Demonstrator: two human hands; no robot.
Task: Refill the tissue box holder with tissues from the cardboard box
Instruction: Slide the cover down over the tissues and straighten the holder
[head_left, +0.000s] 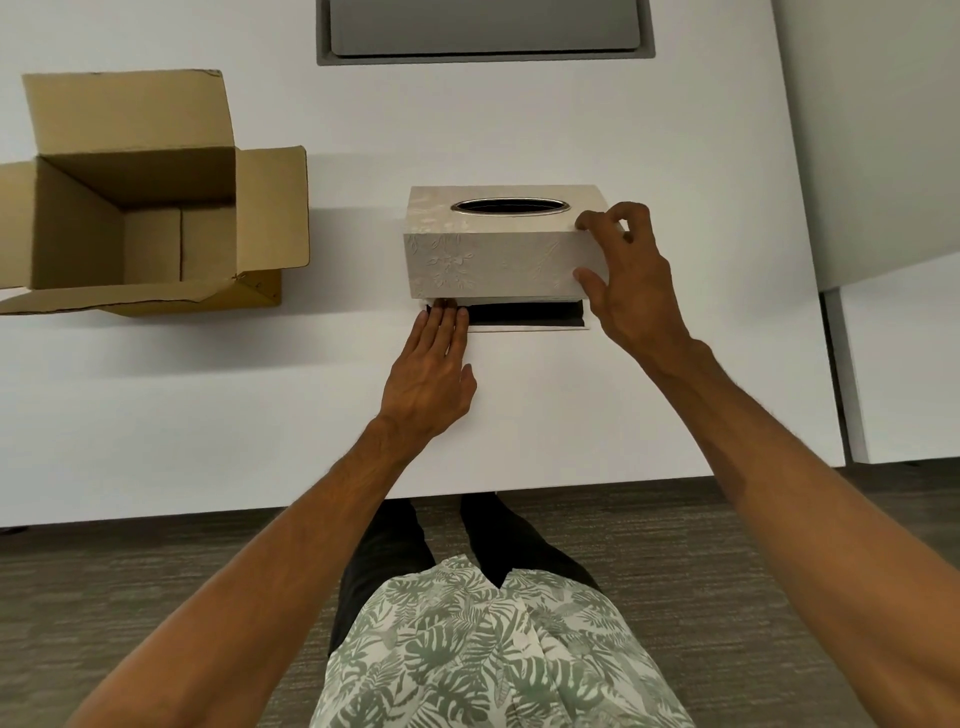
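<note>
Early stage: the right hand (628, 280) grips and tilts the tissue box holder (498, 244) on the desk (519, 130), the left hand (431, 374), fingers flat, holds nothing beside its dark base opening; the cardboard box (130, 208) looks empty.

We look steeply down from a single head-worn wide-angle camera, facing forward over the white counter (519, 130); our forearms reach in from below, close, floor (156, 587) visible beneath.
</note>
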